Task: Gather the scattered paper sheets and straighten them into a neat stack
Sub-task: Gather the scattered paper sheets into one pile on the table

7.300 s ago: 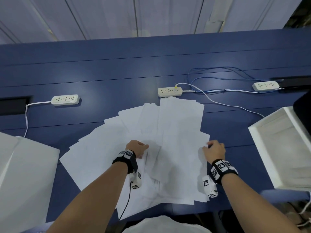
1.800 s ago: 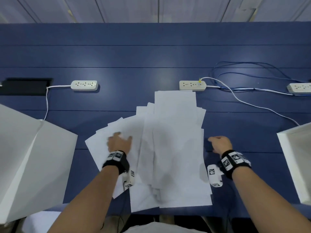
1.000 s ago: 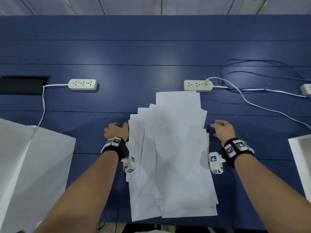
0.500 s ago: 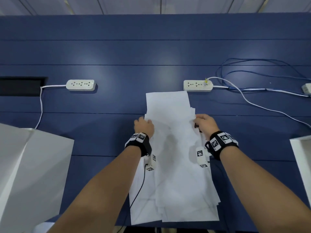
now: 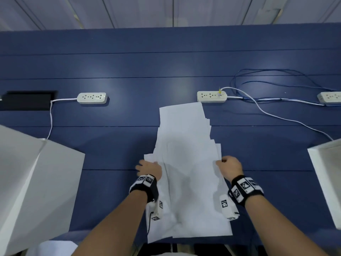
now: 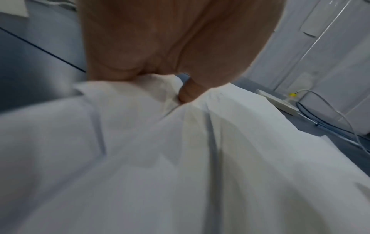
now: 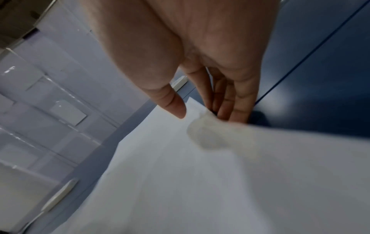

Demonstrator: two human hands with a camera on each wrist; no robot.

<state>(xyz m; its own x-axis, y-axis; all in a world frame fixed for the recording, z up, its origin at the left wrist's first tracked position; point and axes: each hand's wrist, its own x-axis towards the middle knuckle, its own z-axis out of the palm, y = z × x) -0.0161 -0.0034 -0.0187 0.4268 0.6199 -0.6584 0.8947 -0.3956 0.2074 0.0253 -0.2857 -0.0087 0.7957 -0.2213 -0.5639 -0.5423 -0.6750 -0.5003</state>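
White paper sheets [image 5: 186,172] lie in a long, narrow, uneven pile down the middle of the blue table [image 5: 110,145], edges staggered at the far end. My left hand [image 5: 149,168] is at the pile's left edge. In the left wrist view its thumb [image 6: 187,92] presses down on the bunched paper [image 6: 180,158], and the fingers are hidden beneath. My right hand [image 5: 229,167] is at the pile's right edge. In the right wrist view the paper [image 7: 200,174] edge runs between the thumb [image 7: 174,107] on top and the fingers [image 7: 232,102] under it.
Three white power strips [image 5: 91,98] [image 5: 211,96] [image 5: 330,97] lie behind the pile, with cables [image 5: 276,115] trailing right. A white box [image 5: 36,182] stands at the left and another [image 5: 326,178] at the right. A black cutout [image 5: 27,100] is at far left.
The fanned sheets have been pushed inward into a narrow pile. In the last half second both hands slid back toward me along its sides and took hold of the edges.
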